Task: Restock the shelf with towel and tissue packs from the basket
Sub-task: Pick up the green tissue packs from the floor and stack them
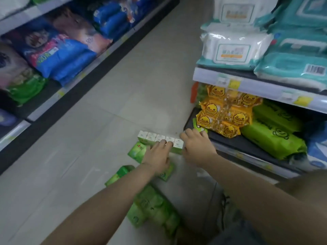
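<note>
Two hands reach down to one tissue pack (153, 138), a row of small white-topped, green-sided packets bound together, which stands on the tiled floor (123, 103) just beside the corner of the bottom shelf (235, 144). The left hand (157, 154) lies on the pack's near side, its fingers fairly straight and spread, the fingertips resting on the white tops. The right hand (197, 147) takes the pack's right end, with fingers curled over the top and the thumb against the near face. That hand also overlaps the shelf corner, and blur hides how firm the hold is. A flat green pack (135, 152) lies on the floor against the tissue pack, partly under the left hand. A second green pack (120, 174) lies nearer the person, under the left forearm. A larger green bundle (152, 209) lies nearer still, between the two forearms. On the bottom shelf, yellow duck packs (224, 114) are piled near the corner, with green wrapped packs (272, 138) beside them to the right. The upper shelf (256, 85) carries white wipe packs (233, 50) stacked beside teal wipe packs (297, 64). Across the aisle, a second shelving unit (44, 106) holds blue bags (62, 55).
</note>
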`<act>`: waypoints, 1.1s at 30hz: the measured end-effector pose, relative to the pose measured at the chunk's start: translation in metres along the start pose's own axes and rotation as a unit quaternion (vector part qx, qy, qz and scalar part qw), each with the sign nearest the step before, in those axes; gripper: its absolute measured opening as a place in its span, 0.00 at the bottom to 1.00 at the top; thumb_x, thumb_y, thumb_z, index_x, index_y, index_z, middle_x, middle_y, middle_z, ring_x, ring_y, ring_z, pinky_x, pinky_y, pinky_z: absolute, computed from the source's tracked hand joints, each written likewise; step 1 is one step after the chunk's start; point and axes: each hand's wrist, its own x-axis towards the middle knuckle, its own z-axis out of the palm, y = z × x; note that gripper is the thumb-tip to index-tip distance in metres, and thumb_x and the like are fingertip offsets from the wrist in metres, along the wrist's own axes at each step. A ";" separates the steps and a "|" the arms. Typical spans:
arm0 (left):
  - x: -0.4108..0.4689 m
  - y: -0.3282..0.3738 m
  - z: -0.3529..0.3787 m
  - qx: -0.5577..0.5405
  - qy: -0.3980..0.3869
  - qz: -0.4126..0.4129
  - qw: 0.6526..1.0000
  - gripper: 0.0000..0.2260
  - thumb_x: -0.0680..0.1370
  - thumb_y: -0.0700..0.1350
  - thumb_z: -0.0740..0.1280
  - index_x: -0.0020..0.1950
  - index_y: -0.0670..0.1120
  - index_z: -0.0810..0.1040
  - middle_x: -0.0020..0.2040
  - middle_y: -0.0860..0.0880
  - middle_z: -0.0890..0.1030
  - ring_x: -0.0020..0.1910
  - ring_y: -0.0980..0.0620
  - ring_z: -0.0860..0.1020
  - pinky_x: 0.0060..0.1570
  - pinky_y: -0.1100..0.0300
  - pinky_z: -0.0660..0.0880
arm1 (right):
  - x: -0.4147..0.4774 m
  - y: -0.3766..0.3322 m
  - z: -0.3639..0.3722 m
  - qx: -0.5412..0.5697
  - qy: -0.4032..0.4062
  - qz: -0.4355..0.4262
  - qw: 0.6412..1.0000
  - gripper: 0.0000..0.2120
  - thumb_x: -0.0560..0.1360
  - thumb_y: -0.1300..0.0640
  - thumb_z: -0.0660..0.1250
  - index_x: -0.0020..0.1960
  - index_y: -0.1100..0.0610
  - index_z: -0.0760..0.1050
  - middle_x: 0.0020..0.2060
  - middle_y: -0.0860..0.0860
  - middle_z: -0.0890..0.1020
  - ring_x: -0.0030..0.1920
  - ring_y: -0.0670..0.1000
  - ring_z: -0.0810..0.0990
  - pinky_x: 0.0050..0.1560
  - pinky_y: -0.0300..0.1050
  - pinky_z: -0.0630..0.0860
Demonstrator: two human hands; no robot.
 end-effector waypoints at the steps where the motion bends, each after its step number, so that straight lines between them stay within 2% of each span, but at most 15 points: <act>1: -0.005 -0.002 0.012 -0.007 -0.014 -0.011 1.000 0.22 0.75 0.48 0.63 0.68 0.52 0.62 0.65 0.49 0.67 0.66 0.46 0.67 0.60 0.46 0.67 | -0.002 -0.006 0.009 0.010 -0.025 0.007 1.000 0.19 0.73 0.56 0.64 0.63 0.58 0.69 0.59 0.57 0.72 0.61 0.59 0.70 0.58 0.55 0.64; 4: -0.018 -0.007 0.046 -0.032 -0.055 -0.033 0.997 0.23 0.75 0.48 0.63 0.68 0.51 0.62 0.66 0.48 0.67 0.66 0.46 0.66 0.60 0.46 0.66 | -0.012 -0.027 0.035 0.040 -0.072 0.031 0.996 0.21 0.75 0.53 0.61 0.67 0.56 0.65 0.64 0.55 0.69 0.65 0.57 0.66 0.61 0.53 0.61; 8: -0.038 -0.015 0.083 -0.056 -0.100 -0.067 0.991 0.22 0.75 0.48 0.63 0.68 0.50 0.62 0.66 0.47 0.67 0.67 0.45 0.66 0.60 0.46 0.65 | -0.034 -0.047 0.073 0.080 -0.103 0.047 0.990 0.21 0.74 0.52 0.60 0.66 0.55 0.66 0.62 0.55 0.70 0.63 0.58 0.68 0.59 0.54 0.63; 12: -0.056 -0.020 0.113 -0.087 -0.141 -0.118 0.979 0.24 0.76 0.49 0.62 0.70 0.48 0.61 0.68 0.45 0.65 0.67 0.42 0.65 0.62 0.44 0.65 | -0.046 -0.046 0.096 0.085 -0.153 0.049 0.983 0.23 0.74 0.52 0.59 0.68 0.54 0.64 0.64 0.54 0.69 0.64 0.57 0.66 0.61 0.52 0.63; 17: -0.071 -0.026 0.140 -0.138 -0.167 -0.201 0.956 0.24 0.77 0.51 0.62 0.70 0.47 0.61 0.70 0.44 0.64 0.68 0.42 0.63 0.63 0.42 0.66 | -0.040 -0.043 0.103 0.107 -0.161 0.057 0.979 0.21 0.75 0.52 0.60 0.67 0.54 0.65 0.63 0.53 0.68 0.62 0.56 0.67 0.59 0.52 0.64; 21: -0.067 -0.033 0.154 -0.129 -0.169 -0.232 0.949 0.26 0.76 0.52 0.63 0.71 0.46 0.60 0.70 0.44 0.64 0.68 0.42 0.64 0.63 0.43 0.67 | -0.038 -0.042 0.109 0.113 -0.169 0.066 0.977 0.20 0.75 0.52 0.59 0.66 0.55 0.65 0.62 0.54 0.68 0.61 0.56 0.67 0.59 0.53 0.64; 29: -0.034 -0.049 0.166 -0.111 -0.151 -0.205 0.961 0.25 0.75 0.48 0.64 0.71 0.45 0.61 0.69 0.43 0.65 0.67 0.42 0.63 0.64 0.46 0.66 | -0.028 -0.040 0.118 0.134 -0.184 0.089 0.970 0.20 0.75 0.52 0.61 0.65 0.56 0.66 0.59 0.54 0.69 0.58 0.55 0.68 0.56 0.51 0.65; 33: -0.014 -0.043 0.174 -0.100 -0.148 -0.182 0.967 0.27 0.75 0.46 0.65 0.72 0.46 0.61 0.69 0.43 0.66 0.67 0.42 0.62 0.67 0.48 0.63 | -0.024 -0.037 0.122 0.147 -0.194 0.100 0.965 0.20 0.75 0.52 0.60 0.66 0.56 0.65 0.60 0.54 0.69 0.59 0.55 0.69 0.57 0.52 0.66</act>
